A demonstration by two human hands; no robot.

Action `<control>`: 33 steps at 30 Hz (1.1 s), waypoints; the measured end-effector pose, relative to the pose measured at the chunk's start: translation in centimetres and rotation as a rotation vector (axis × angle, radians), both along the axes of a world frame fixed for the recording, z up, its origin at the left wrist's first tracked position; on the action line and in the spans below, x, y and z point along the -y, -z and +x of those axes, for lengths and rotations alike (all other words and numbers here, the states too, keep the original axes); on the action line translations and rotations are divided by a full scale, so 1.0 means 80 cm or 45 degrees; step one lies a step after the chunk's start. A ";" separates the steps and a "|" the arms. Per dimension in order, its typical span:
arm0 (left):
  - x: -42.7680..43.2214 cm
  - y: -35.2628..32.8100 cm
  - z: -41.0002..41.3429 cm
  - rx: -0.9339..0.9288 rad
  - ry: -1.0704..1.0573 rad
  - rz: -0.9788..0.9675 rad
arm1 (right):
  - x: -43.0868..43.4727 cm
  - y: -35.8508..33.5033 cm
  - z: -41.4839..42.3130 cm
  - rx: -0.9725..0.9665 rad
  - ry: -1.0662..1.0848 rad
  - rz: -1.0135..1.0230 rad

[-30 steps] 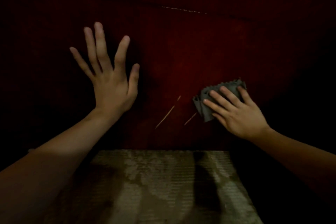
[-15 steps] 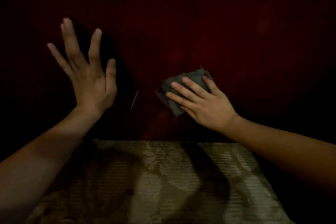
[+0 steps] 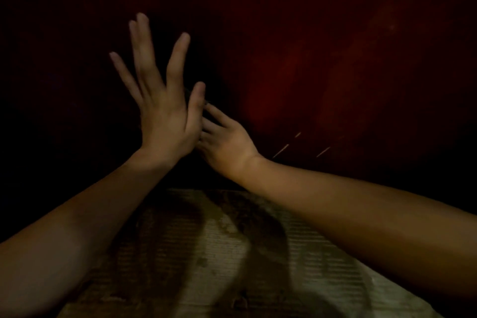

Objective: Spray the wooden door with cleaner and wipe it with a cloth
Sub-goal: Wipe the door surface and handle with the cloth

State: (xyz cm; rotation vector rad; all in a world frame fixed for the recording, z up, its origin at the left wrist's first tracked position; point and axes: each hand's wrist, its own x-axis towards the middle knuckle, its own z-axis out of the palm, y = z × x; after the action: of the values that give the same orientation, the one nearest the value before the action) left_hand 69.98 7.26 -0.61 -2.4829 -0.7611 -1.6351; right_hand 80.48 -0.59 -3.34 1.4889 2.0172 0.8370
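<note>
The dark red wooden door point(image 3: 296, 80) fills the upper part of the view in dim light. My left hand point(image 3: 160, 100) is raised flat against it, fingers straight and spread. My right hand point(image 3: 224, 142) lies low on the door just right of the left one, and its straight fingers reach in behind my left thumb. The grey cloth is hidden behind my left hand. No spray bottle is in view.
Two pale slanted scratches point(image 3: 286, 148) mark the door low on the right. Below the door lies a pale ribbed floor strip point(image 3: 206, 253), crossed by the shadows of both arms. The left side of the view is nearly black.
My right hand has slid left across the door with the cloth under its fingers and now sits behind my left hand. The cloth has gone out of sight.
</note>
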 end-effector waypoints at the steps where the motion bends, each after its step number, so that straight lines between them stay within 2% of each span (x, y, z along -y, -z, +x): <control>1: 0.007 0.006 0.007 -0.058 -0.003 0.001 | 0.011 0.004 0.016 -0.005 0.011 -0.009; 7: 0.054 0.048 0.068 -0.318 0.022 0.086 | 0.134 0.051 0.185 0.036 -0.082 0.154; 12: 0.073 0.055 0.107 -0.250 -0.008 -0.044 | 0.237 0.047 0.307 0.083 -0.064 0.085; 15: 0.074 0.054 0.109 -0.238 -0.007 -0.032 | 0.267 0.042 0.342 0.131 -0.045 0.084; 19: 0.069 0.057 0.096 -0.280 -0.011 -0.004 | 0.255 0.052 0.336 0.160 -0.099 0.123; 22: 0.073 0.052 0.093 -0.261 -0.013 -0.052 | 0.211 0.067 0.293 0.146 -0.221 0.102; 24: 0.082 0.046 0.098 -0.251 -0.015 -0.089 | 0.164 0.074 0.233 0.104 -0.219 -0.019; 27: 0.092 0.034 0.103 -0.250 -0.042 -0.082 | 0.105 0.079 0.133 0.153 -0.079 -0.284; 28: 0.092 0.028 0.103 -0.258 -0.036 -0.061 | 0.093 0.079 0.114 0.134 -0.077 -0.298; 33: 0.082 -0.024 0.112 -0.173 -0.034 0.062 | 0.103 0.053 0.144 0.068 -0.157 -0.040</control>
State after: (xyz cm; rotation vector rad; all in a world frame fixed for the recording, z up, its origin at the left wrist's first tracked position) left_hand 78.97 0.74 1.33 -2.5073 -0.7258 -1.4408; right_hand 92.04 -8.80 -7.59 1.3221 2.0902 0.8800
